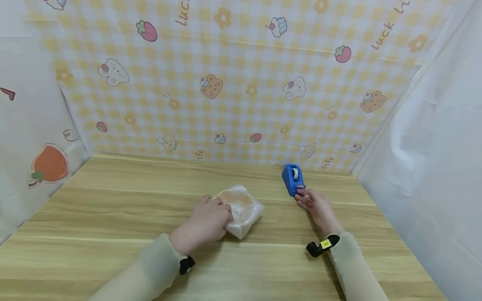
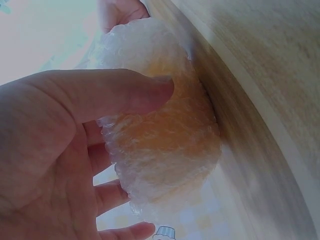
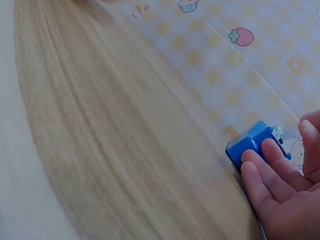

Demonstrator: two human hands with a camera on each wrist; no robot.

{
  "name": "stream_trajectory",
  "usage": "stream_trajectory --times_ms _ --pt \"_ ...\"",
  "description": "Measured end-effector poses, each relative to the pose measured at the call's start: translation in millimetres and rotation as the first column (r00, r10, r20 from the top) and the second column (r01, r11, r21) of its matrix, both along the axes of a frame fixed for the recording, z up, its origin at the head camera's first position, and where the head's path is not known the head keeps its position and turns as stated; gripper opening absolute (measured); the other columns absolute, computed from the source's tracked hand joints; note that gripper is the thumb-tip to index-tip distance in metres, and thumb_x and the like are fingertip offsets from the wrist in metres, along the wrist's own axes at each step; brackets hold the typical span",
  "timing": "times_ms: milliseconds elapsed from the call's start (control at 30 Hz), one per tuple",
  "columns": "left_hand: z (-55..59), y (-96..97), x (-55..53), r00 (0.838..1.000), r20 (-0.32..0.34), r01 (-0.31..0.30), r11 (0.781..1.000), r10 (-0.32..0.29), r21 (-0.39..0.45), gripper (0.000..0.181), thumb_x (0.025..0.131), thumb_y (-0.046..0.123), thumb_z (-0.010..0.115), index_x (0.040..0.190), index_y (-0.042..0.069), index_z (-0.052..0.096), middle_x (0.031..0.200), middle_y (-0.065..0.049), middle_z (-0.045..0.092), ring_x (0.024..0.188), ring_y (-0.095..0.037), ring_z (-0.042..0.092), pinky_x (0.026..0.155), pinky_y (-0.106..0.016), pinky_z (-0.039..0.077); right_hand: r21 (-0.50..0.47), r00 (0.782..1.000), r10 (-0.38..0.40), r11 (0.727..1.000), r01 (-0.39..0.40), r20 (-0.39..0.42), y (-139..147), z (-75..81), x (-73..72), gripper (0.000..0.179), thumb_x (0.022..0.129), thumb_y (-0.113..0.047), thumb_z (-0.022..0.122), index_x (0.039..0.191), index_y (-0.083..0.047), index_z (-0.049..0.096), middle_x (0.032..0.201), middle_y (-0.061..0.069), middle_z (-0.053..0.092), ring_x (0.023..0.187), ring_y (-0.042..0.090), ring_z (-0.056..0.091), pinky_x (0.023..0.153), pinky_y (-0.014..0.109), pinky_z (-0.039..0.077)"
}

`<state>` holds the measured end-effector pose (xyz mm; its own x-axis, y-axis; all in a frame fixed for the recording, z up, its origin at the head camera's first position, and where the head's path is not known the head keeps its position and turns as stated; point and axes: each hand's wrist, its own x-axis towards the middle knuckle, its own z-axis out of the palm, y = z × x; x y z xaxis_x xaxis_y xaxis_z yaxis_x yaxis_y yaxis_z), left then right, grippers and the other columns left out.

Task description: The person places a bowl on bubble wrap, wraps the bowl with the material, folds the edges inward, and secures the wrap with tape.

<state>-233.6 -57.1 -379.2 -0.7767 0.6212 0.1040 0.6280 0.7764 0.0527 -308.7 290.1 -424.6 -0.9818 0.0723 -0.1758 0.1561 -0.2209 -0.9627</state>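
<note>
Two hands in play: left hand [image 1: 206, 219] has a snug grip on the bubble-wrapped bundle [image 1: 246, 209], near the middle of the tabletop [image 1: 263, 267]. Right hand [image 1: 318, 207]? Loose, relaxed grip, holding nothing, fingers [image 3: 256, 186] right by the blue tape dispenser [image 1: 289, 179].

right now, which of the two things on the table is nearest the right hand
The blue tape dispenser, close by the right hand; the bubble-wrapped item is farther left, held by the left hand.
</note>
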Motion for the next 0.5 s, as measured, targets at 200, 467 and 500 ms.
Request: stream_trajectory --times_ms 200,467,500 --pt "0.4 -0.4 0.0 1.000 -0.007 0.006 1.000 -0.006 0.009 0.018 0.074 0.007 0.072 0.083 0.023 0.075 0.093 0.007 0.066 0.102 -0.025 0.057 0.102 -0.059 0.034 0.007 0.999 -0.038 0.999 0.038 0.024 -0.4 -1.9 -0.8 0.025 0.101 -0.019 0.053 0.082 -0.006 0.063 0.095 0.003 0.072 0.089 0.015 0.070 0.084 0.031 0.055" --pt "0.9 0.0 -0.3 1.000 -0.004 0.003 1.000 -0.003 0.008 0.019 0.074 0.008 0.072 0.085 0.022 0.076 0.094 0.007 0.066 0.103 -0.025 0.057 0.102 -0.059 0.034 0.049 0.999 -0.031 0.998 0.032 -0.008 -1.3 -4.6 0.4 0.019 0.100 -0.010 0.053 0.093 -0.004 0.069 0.089 0.004 0.072 0.087 0.014 0.070 0.082 0.030 0.056" --pt "1.0 0.1 -0.3 1.000 -0.002 0.001 1.000 -0.001 0.004 0.019 0.074 0.008 0.072 0.086 0.022 0.076 0.093 0.007 0.066 0.103 -0.025 0.057 0.102 -0.059 0.034 0.055 0.999 -0.032 0.998 0.032 -0.011 -1.6 -5.1 0.6 0.019 0.099 -0.009 0.053 0.091 -0.004 0.069 0.088 0.004 0.072 0.086 0.014 0.070 0.081 0.030 0.056"
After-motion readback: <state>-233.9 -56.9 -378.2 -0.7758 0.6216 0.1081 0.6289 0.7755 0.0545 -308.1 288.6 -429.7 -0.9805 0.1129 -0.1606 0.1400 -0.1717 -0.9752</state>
